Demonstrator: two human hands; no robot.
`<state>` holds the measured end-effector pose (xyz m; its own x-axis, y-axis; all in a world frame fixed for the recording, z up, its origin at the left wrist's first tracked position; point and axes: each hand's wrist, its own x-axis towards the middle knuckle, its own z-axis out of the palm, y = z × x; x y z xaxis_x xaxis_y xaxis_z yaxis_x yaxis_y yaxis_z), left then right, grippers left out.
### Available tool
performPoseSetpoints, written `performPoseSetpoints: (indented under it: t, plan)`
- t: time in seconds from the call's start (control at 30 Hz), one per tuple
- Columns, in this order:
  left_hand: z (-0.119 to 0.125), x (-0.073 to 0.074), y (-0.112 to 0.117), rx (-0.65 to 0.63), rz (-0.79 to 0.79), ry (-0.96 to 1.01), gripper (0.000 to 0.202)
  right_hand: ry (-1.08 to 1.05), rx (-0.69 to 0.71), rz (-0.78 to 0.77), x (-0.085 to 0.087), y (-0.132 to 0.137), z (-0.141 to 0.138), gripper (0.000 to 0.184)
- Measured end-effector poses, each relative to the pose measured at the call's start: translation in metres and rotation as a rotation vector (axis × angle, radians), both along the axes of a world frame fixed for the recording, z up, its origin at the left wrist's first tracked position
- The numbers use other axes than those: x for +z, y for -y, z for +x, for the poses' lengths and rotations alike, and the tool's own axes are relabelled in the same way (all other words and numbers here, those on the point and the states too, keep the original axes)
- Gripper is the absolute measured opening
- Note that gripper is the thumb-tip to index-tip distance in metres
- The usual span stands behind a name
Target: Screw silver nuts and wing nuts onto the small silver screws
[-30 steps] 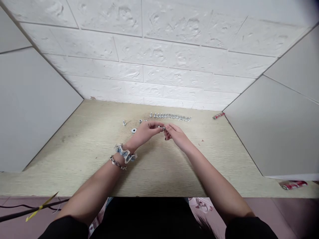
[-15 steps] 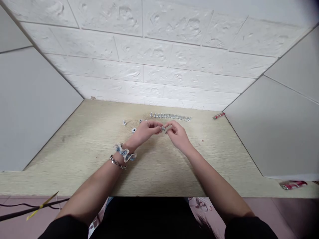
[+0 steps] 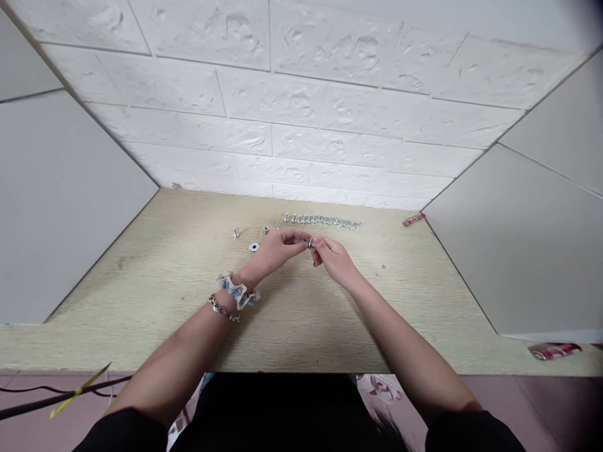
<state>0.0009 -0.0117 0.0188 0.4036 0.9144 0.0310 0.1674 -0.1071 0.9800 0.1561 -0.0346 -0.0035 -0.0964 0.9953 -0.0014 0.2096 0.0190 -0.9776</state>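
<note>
My left hand (image 3: 276,249) and my right hand (image 3: 333,257) meet above the middle of the wooden table (image 3: 188,301). Both pinch one small silver bolt (image 3: 309,242) between their fingertips. A row of several silver bolts (image 3: 323,220) lies just behind the hands. A washer (image 3: 254,247) and a loose bolt (image 3: 235,233) lie to the left of my left hand. My left wrist carries a scrunchie and a chain bracelet.
Grey panels close in the table on the left and right, with a white brick wall at the back. A red object (image 3: 413,219) lies at the back right corner, another red object (image 3: 553,350) at the front right. A dark cable (image 3: 56,397) hangs below the table's front edge at left.
My right hand's fingers shifted around the bolt, lifting slightly and then dropping back. The left hand stayed almost still.
</note>
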Motion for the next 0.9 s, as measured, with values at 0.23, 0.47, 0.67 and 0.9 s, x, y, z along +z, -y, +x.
performPoseSetpoints:
  t: [0.23,0.47,0.67,0.9]
  plan:
    - [0.0,0.0,0.0,0.037,-0.117,0.022,0.02,0.191,-0.034,0.163,0.004,0.002,0.003,0.02]
    - [0.001,-0.004,-0.003,-0.057,-0.273,0.183,0.013,0.19,-0.017,0.282,0.004,0.002,0.003,0.014]
    - [-0.001,-0.008,-0.003,-0.138,-0.389,0.235,0.016,0.249,-0.004,0.401,0.005,0.005,0.002,0.017]
    - [-0.004,-0.007,-0.002,-0.155,-0.506,0.288,0.017,0.306,0.02,0.479,0.009,0.007,0.002,0.02]
